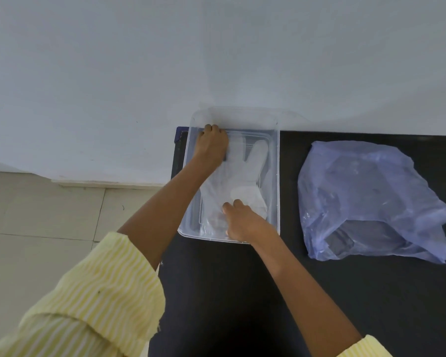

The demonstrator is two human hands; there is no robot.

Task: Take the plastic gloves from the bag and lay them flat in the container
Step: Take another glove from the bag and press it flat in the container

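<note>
Looking down at a white wall (pixel 216 60) rising behind the container (pixel 278 176). Working over a black table (pixel 242 292) carrying that clear container at its far left corner, tight against the wall. Glimpsing pale floor tiles (pixel 36 215) to the left of the container. Seeing a crumpled blue plastic bag (pixel 366 191) lying on the table to the right of the container, apart from it. Reaching in from the container's near side with bare forearms, a yellow striped sleeve (pixel 93 305) bunched well short of it. Spreading one clear plastic glove (pixel 245 171) flat on the container's floor, fingers pointing toward its far end. Curling the left hand (pixel 211 145) down onto the glove's finger end in the container's far left corner. Curling the right hand (pixel 242 222) onto the cuff by the container's near wall. Holding the hands well apart, one at each end of the container.
</note>
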